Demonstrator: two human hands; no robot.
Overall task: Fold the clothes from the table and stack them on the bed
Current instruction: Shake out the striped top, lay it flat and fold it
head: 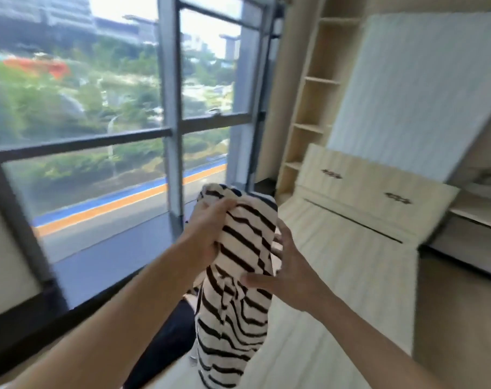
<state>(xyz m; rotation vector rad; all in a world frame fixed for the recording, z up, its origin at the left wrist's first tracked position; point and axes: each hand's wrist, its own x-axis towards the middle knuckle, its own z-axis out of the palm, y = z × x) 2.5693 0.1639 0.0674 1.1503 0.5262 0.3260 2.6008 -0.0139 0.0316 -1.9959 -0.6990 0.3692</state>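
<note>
A cream garment with dark brown stripes [235,318] hangs bunched in the air in front of me. My left hand [207,234] grips its upper part from the left. My right hand [286,273] holds it from the right, thumb pressed on the cloth lower down. Its lower end dangles over the bed [337,276], a pale bare wooden platform stretching ahead. A dark garment [168,341] lies at the bed's left edge, partly hidden behind the striped one. The frame is blurred by motion.
A large dark-framed window [171,130] fills the left side. A white mattress [415,94] leans against the wall behind the bed's wooden headboard [379,192]. Open shelves [311,102] stand in the corner. A low shelf [474,211] sits at the right.
</note>
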